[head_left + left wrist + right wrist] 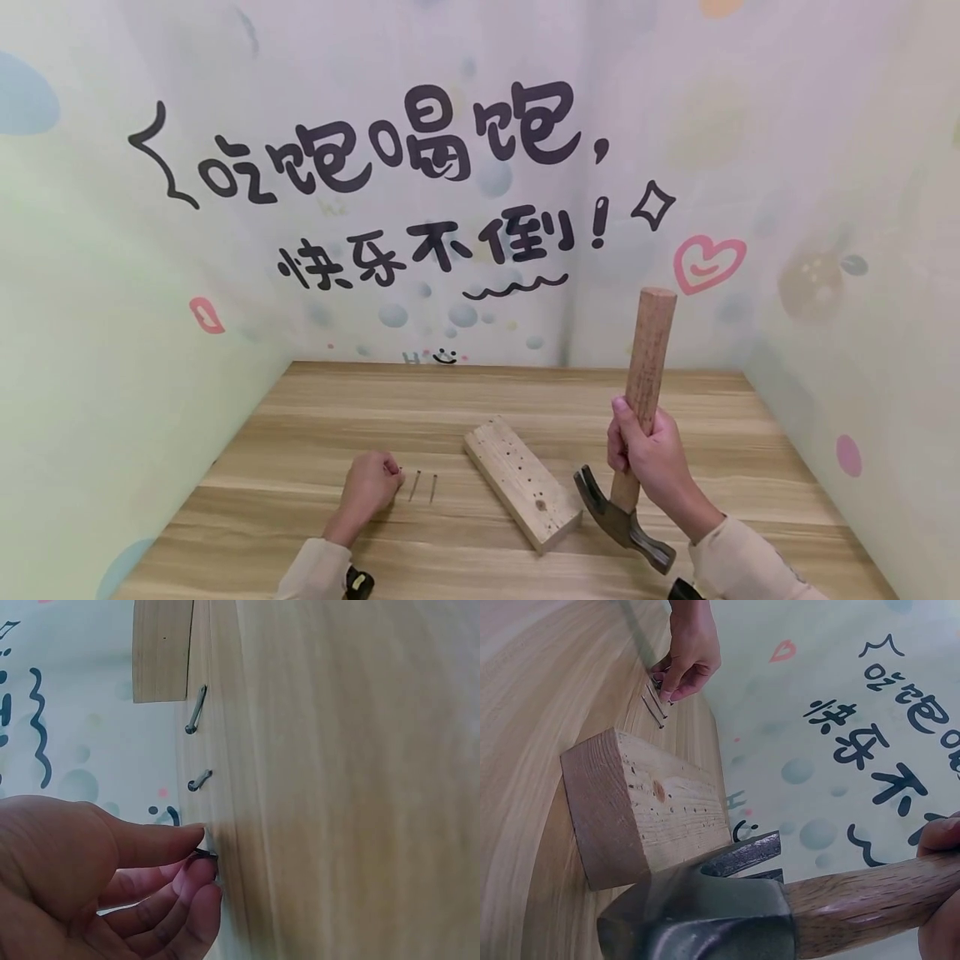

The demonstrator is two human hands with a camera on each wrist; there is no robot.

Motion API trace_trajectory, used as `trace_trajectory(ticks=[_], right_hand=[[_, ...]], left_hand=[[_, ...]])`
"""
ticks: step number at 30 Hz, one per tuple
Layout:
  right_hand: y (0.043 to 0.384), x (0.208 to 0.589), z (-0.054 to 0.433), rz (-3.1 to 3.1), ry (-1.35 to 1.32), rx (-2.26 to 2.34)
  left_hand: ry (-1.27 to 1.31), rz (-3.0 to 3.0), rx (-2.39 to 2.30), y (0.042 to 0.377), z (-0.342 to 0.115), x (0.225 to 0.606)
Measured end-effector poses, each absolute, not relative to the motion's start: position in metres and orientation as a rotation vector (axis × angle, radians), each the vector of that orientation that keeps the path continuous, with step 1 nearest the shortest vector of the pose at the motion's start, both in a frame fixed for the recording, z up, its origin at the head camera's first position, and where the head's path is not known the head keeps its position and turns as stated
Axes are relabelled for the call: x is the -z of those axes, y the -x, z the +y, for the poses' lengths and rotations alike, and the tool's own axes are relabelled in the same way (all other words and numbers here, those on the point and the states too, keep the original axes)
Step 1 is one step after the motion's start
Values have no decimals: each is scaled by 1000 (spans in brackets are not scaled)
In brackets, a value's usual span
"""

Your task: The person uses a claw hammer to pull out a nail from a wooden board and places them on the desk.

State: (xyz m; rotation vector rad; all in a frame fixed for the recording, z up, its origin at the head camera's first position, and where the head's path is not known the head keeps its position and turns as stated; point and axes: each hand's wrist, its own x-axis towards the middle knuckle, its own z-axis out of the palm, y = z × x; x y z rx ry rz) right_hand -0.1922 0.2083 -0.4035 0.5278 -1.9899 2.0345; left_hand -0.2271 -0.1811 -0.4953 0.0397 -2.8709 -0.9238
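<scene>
My left hand (370, 485) is low over the table at the left, its thumb and fingertips pinching a nail (207, 853) that is mostly hidden by the fingers. Beside it, two more nails (416, 485) lie apart on the tabletop, roughly parallel. At the right, my right hand (654, 454) grips a claw hammer (649, 358) around its wooden handle. The hammer's dark metal head (705, 915) points down and the handle end is up. Between the hands a pale wooden block (521, 483) lies slantwise, its top dotted with several small dark marks.
The wood-grain table (450, 567) runs back to a pale printed wall (420, 325) with large black lettering. Side walls (862, 350) stand to the left and right. In the head view the hammer head is close to the block's near right corner.
</scene>
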Motion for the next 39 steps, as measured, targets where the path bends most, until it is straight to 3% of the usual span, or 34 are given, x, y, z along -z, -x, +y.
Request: trace_trajectory(ticks=[15,30,39], right_hand=[[191,408,214,-1993,-517,-2007],[202,424,234,-2044,-381,-2113],[206,435,243,-2015,-311,-2225]], left_hand=[[-26,-2974,777,229,-172,482],[141,-2775,829,258,-85,484],[141,-2803,801,268,-61,487]])
